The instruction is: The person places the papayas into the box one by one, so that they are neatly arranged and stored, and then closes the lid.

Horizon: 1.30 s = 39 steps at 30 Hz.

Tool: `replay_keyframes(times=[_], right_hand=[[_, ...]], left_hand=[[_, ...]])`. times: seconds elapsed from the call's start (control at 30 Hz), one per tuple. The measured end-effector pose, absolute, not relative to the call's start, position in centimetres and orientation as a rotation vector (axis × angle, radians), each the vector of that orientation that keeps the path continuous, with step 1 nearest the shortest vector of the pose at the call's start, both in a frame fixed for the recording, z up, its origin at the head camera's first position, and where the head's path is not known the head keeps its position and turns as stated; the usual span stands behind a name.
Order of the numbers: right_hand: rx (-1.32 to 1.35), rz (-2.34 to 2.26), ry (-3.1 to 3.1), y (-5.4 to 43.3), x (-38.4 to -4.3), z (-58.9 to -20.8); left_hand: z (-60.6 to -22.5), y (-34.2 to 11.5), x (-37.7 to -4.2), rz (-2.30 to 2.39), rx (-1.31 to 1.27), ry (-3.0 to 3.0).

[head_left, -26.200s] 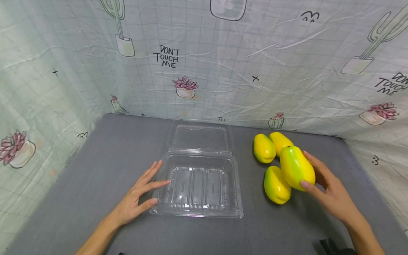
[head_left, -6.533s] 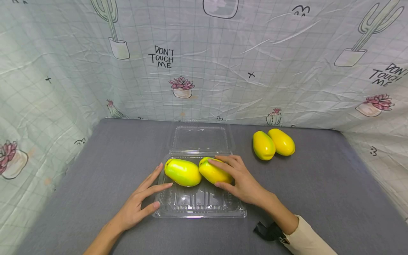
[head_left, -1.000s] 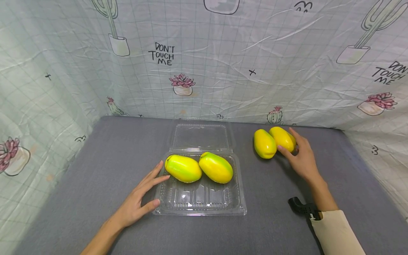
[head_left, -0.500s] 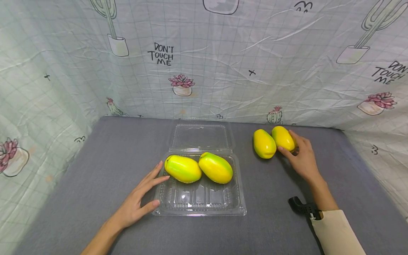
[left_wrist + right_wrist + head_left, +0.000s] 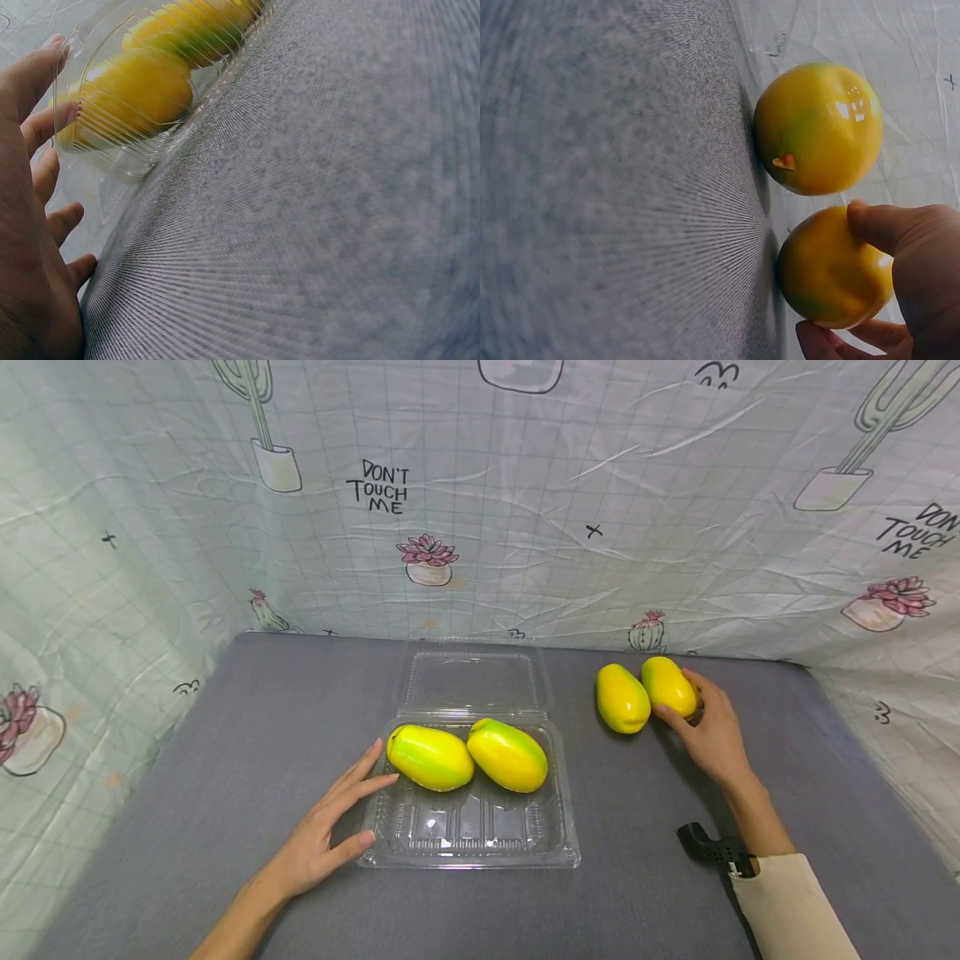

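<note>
Two yellow-green papayas lie side by side in the rear half of a clear plastic clamshell box: a left one (image 5: 431,757) and a right one (image 5: 507,755). The spread fingers of my left hand (image 5: 318,839) rest against the left rim of the box (image 5: 468,863). At the back right my right hand (image 5: 712,727) grips a third papaya (image 5: 670,687) between thumb and fingers; in the right wrist view this papaya (image 5: 829,270) sits low, close to the cloth. Another papaya (image 5: 622,698) lies just left of it, a narrow gap between them.
The box's lid (image 5: 472,683) lies folded back behind it. Grey cloth (image 5: 637,893) covers the table. A printed curtain (image 5: 510,527) rises along the back and sides. A black strap device (image 5: 712,847) hangs at my right wrist, beside a beige sleeve (image 5: 798,902).
Since the earliest frame, two papayas have come into the box; my right hand has let go of the second. Over the last second, the gripped papaya has shifted slightly right, away from its neighbour.
</note>
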State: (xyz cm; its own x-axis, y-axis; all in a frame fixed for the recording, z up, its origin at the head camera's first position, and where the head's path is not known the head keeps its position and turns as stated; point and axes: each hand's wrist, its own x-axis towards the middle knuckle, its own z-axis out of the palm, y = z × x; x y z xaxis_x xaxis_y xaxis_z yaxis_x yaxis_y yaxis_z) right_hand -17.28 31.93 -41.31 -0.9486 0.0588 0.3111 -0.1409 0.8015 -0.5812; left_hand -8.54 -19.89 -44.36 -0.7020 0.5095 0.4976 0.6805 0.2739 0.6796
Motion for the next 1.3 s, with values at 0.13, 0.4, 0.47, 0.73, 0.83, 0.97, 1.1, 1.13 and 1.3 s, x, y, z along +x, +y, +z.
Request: replay_keyframes(times=[0.13,0.4,0.47,0.73,0.83,0.97,1.1,1.13,1.3], right_hand=[[0.045,0.934,-2.677,31.9,-17.2,-41.1],[0.018,0.949,-2.669,31.9,-16.9,-40.8],[0.010,0.946,-2.661,32.0,-16.9,-40.8],[0.005,0.945,-2.619,32.0,-16.9,-40.7],[0.025,0.935,-2.587,32.1,-16.9,-40.5],[0.037,0.921,-2.542,32.2,-16.7,-39.9],[0.023,0.938,-2.492,32.2,-16.5,-39.3],[0.015,0.943,-2.481,32.1,-16.4,-39.1],[-0.005,0.967,-2.431,31.8,-16.1,-38.4]], left_hand=[[-44.3,-19.9,-8.5,-1.398,-1.117,-2.355],[-44.5,-19.9,-8.6,-1.391,-1.124,-2.342],[-44.6,-19.9,-8.6,-1.389,-1.125,-2.340],[-44.5,-19.9,-8.5,-1.396,-1.113,-2.358],[-44.4,-19.9,-8.5,-1.395,-1.107,-2.370],[-44.4,-19.9,-8.5,-1.393,-1.103,-2.380],[-44.4,-20.0,-8.5,-1.398,-1.107,-2.372],[-44.4,-20.0,-8.5,-1.398,-1.108,-2.370],[-44.5,-19.9,-8.5,-1.397,-1.111,-2.368]])
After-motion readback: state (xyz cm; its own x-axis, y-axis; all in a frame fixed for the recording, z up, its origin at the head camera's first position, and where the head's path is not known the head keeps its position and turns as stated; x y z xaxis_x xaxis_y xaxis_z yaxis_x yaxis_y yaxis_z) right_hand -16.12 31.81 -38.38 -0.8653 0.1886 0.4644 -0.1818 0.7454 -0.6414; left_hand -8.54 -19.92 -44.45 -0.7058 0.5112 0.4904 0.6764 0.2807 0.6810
